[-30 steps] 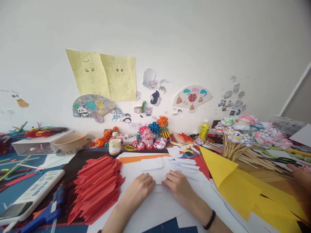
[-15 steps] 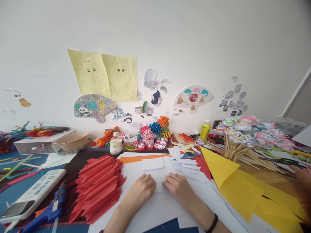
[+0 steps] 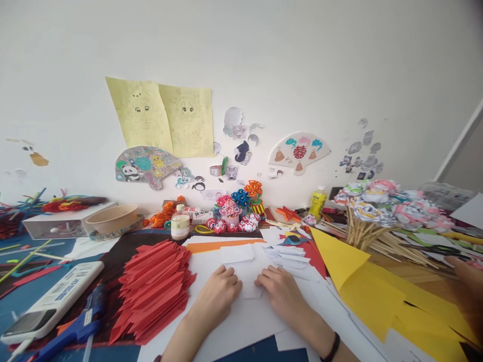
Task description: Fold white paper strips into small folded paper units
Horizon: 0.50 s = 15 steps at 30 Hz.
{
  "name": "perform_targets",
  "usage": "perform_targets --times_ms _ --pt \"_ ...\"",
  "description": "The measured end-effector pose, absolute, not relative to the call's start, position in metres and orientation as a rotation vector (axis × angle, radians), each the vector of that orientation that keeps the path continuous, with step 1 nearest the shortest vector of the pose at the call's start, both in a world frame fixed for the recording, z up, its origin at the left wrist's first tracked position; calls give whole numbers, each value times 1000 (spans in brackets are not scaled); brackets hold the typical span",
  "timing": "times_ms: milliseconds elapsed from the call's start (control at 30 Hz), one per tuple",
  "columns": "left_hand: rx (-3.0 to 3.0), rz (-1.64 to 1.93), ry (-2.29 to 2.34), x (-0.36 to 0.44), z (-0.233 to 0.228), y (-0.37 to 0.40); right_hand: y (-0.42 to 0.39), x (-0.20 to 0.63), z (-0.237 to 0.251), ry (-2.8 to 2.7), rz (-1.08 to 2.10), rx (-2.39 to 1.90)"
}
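Observation:
Between my two hands lies a small piece of white paper (image 3: 251, 286), on top of larger white sheets (image 3: 241, 319). My left hand (image 3: 223, 287), fingers curled and pressed together, is at the paper's left edge. At its right edge my right hand (image 3: 278, 289) also has closed fingers on the paper. The fingertips are partly hidden beneath both hands. Just beyond them rests a folded white slip (image 3: 237, 253). A pile of folded white strips (image 3: 290, 255) is beside my right hand, and a stack of folded red paper (image 3: 154, 291) is left of my left arm.
Yellow sheets (image 3: 377, 296) spread at the right, near a bunch of paper flowers on sticks (image 3: 362, 229). Another person's hand (image 3: 464, 271) shows at the right edge. A blue glue gun (image 3: 85, 322) and white power strip (image 3: 56, 301) lie left. A bottle (image 3: 180, 224) stands behind.
My right hand has shifted slightly to the right, so the gap between my hands is wider and more of the small white paper shows.

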State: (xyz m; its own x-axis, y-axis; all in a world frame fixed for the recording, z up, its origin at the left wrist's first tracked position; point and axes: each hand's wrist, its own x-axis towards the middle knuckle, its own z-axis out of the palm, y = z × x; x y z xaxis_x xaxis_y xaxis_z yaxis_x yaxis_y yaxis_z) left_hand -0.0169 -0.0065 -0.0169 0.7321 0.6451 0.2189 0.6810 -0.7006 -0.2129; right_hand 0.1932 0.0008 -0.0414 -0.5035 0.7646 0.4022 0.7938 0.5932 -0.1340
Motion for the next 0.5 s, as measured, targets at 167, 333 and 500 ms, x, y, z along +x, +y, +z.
perform_targets --times_ms 167,333,500 --pt "-2687 -442 -1260 -20 -21 -6 3 195 -43 -2299 74 -1213" --pt "-2643 -697 -1506 -13 -28 0 3 192 -39 -2193 183 -1269" --pt "-2666 -703 -1596 -10 -29 2 4 188 -38 -2158 225 -1281"
